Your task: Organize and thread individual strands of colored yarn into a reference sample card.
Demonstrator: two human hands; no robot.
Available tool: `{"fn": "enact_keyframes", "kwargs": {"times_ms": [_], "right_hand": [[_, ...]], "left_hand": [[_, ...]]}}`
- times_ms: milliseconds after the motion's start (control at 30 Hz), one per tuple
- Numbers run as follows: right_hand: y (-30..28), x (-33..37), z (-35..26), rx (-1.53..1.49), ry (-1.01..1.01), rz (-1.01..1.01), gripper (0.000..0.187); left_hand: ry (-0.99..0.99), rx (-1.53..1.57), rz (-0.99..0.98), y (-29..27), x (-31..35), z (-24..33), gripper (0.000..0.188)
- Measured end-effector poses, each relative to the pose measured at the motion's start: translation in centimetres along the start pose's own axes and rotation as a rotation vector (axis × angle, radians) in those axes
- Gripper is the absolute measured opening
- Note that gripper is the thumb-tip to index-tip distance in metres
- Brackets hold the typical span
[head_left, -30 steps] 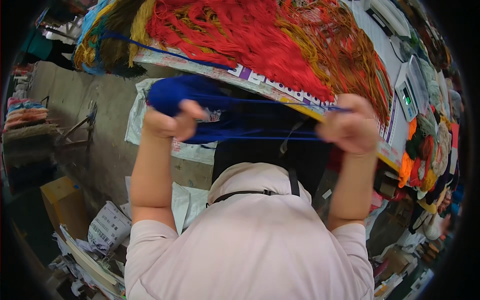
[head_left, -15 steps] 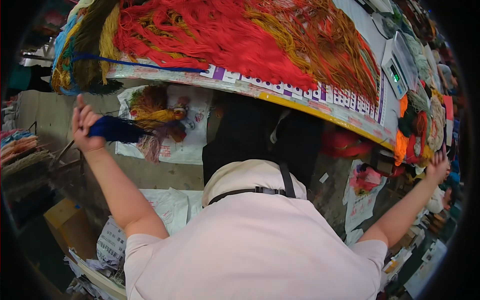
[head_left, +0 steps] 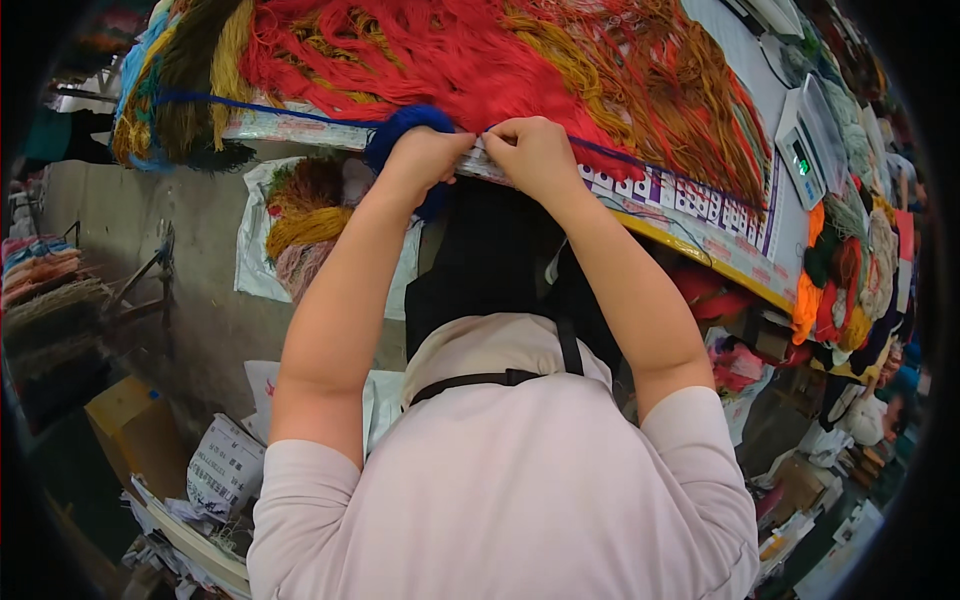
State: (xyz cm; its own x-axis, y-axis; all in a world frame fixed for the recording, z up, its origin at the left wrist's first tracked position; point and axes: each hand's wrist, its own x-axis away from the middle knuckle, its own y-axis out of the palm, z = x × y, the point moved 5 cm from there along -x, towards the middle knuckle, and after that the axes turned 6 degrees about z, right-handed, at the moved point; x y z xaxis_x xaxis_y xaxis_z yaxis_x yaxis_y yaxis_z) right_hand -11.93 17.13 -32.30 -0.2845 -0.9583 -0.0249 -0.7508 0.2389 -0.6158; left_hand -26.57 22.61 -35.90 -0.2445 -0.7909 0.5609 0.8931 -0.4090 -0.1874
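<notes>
A dark blue yarn bundle (head_left: 405, 122) loops over my left hand (head_left: 428, 160), which closes on it at the table's front edge. Close to its right, my right hand (head_left: 537, 155) pinches with bent fingers at a dark blue strand beside the left fingertips; the exact pinch point is partly hidden. More dark blue yarn (head_left: 270, 110) stretches along the table edge, leftward to the hanging skeins and rightward past my right hand. Just beyond my hands lie spread red yarn skeins (head_left: 430, 60).
Brown and mustard yarn (head_left: 680, 110) covers the table's right part, above purple-and-white printed cards (head_left: 690, 195). A digital scale (head_left: 805, 150) stands at far right. Olive and yellow skeins (head_left: 190, 80) hang at the left end. Below, yarn lies on a white sack (head_left: 262, 250).
Both hands have come in from wide apart to meet at the table edge. The blue yarn moved right with my left hand, and a blue strand now runs along the right edge.
</notes>
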Motion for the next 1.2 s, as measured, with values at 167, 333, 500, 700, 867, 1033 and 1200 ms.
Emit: {"fn": "enact_keyframes", "kwargs": {"times_ms": [167,333,500,700,867,1033,1200], "right_hand": [[-0.5,-0.4,0.6,0.067,-0.045,0.171,0.022],[0.4,0.5,1.5,-0.067,0.064,0.112,0.021],[0.9,0.7,1.2,-0.128,0.134,0.16,0.017],[0.6,2.0,0.9,-0.099,-0.12,0.245,0.013],[0.7,2.5,1.4,-0.274,-0.105,0.231,0.016],[-0.3,2.2,-0.7,0.163,-0.209,0.155,0.023],[0.2,1.8,-1.5,0.53,-0.162,0.01,0.013]], "left_hand": [[-0.01,0.023,0.023,0.3,0.0,-0.4,0.026],[0.018,0.084,-0.082,-0.2,0.1,-0.5,0.021],[0.045,0.175,-0.075,0.3,0.3,-0.6,0.017],[-0.062,0.149,-0.158,0.8,-0.1,-0.2,0.018],[-0.014,0.132,-0.093,0.7,0.0,-0.4,0.023],[0.109,0.601,0.159,-5.4,-0.8,-0.7,0.017],[0.141,0.992,-0.191,-6.7,-0.1,0.7,0.013]]}}
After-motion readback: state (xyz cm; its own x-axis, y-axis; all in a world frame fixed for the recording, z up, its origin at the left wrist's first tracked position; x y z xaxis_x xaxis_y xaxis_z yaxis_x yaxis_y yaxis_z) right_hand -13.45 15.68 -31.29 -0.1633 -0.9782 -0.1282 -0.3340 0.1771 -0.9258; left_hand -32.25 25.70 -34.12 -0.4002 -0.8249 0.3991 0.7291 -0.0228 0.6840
